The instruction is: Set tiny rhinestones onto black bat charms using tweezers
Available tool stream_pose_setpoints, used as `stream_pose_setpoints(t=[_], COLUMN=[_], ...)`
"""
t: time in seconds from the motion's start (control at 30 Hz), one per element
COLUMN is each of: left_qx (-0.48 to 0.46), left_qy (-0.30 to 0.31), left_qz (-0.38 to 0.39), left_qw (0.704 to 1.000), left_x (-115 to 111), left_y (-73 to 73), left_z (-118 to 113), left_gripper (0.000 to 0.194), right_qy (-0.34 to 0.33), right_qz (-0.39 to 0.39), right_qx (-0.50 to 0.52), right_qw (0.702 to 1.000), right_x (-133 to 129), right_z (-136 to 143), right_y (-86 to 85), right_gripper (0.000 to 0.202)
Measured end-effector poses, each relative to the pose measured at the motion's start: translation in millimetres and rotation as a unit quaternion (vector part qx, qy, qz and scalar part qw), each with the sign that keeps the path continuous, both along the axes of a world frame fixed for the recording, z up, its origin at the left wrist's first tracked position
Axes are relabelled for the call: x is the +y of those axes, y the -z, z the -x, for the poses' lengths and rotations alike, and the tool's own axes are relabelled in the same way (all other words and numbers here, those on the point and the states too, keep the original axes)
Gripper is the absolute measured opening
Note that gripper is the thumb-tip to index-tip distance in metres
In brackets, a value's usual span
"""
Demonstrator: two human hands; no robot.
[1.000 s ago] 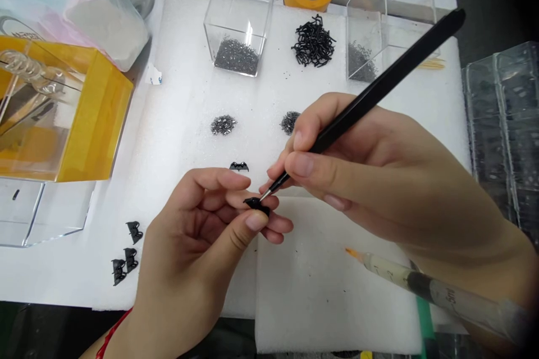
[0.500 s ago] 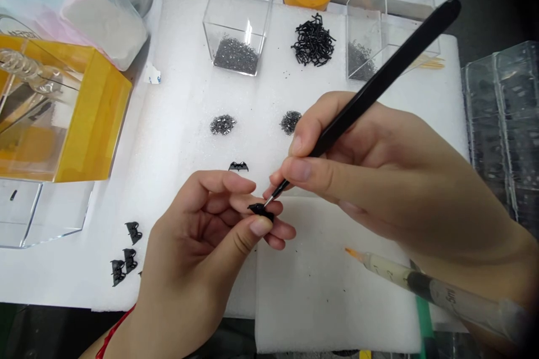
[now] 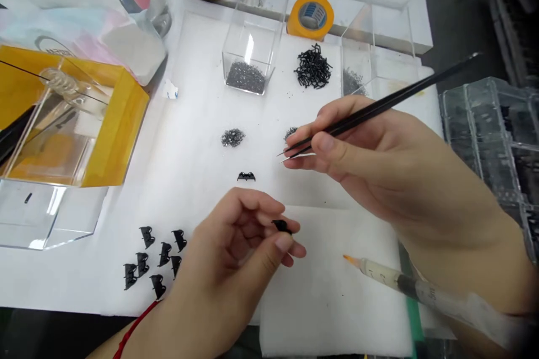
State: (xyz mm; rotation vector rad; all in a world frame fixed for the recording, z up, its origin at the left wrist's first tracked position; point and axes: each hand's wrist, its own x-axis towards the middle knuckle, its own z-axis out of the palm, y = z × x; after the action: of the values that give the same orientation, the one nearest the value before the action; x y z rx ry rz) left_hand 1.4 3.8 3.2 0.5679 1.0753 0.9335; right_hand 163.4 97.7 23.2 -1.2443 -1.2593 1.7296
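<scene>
My left hand (image 3: 242, 258) pinches a small black plastic part (image 3: 281, 226) between thumb and fingers; most of it is covered by them. Black tweezers (image 3: 374, 107) lie in my right hand (image 3: 370, 162), closed round them, their two thin tips slightly apart and pointing left, above and clear of the held part. A similar black part with two loops (image 3: 246, 176) sits alone on the white foam just beyond my left hand. Several more such black parts (image 3: 142, 263) lie left of my left wrist, some partly hidden by it.
Small shiny piles (image 3: 233, 137) and a heap of black bent pins (image 3: 313, 66) lie on the foam. Behind are a clear box (image 3: 246, 76) of tiny pieces and yellow tape (image 3: 310, 17). A syringe (image 3: 387, 276) lies under my right forearm; a yellow-sided box (image 3: 132, 118) stands left.
The tweezers have drawn back from the held part, up and away, and their two tips now show apart. My left hand still holds the part. The view has shifted, showing more black parts.
</scene>
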Motion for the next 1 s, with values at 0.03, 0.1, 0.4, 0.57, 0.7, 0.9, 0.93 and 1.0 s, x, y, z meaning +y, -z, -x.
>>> stream_pose_setpoints(t=[0.03,0.1,0.4,0.57,0.7,0.9,0.93,1.0], left_qx=[0.002,0.007,0.041,0.018,0.004,-0.014,-0.015,-0.014], left_qy=[0.019,0.044,0.082,0.092,0.100,0.109,0.111,0.113], left_qz=[0.001,0.000,-0.032,-0.025,0.009,0.072,0.073,0.075], left_qw=[1.000,0.999,0.995,0.995,0.995,0.991,0.991,0.991], left_x=[-1,-1,0,-1,2,5,5,5], left_y=[0.4,1.0,0.9,3.3,0.2,-7.5,-7.9,-8.1], left_z=[0,1,0,1,2,4,4,4], left_gripper=[0.011,0.008,0.008,0.014,0.014,0.015,0.016,0.016], right_qy=[-0.009,-0.026,-0.120,-0.030,-0.022,-0.019,-0.019,-0.018], right_qz=[-0.009,-0.036,-0.166,-0.170,-0.171,-0.196,-0.195,-0.196], right_qx=[-0.010,-0.036,-0.219,-0.156,-0.155,-0.179,-0.179,-0.177], right_qw=[1.000,0.998,0.954,0.973,0.973,0.964,0.964,0.964], right_x=[3,9,19,16,15,15,15,15], right_z=[2,8,38,45,47,47,47,48], right_y=[0.3,2.7,15.5,16.9,26.6,31.4,31.2,30.7], right_gripper=[0.010,0.010,0.006,0.006,0.006,0.007,0.007,0.007])
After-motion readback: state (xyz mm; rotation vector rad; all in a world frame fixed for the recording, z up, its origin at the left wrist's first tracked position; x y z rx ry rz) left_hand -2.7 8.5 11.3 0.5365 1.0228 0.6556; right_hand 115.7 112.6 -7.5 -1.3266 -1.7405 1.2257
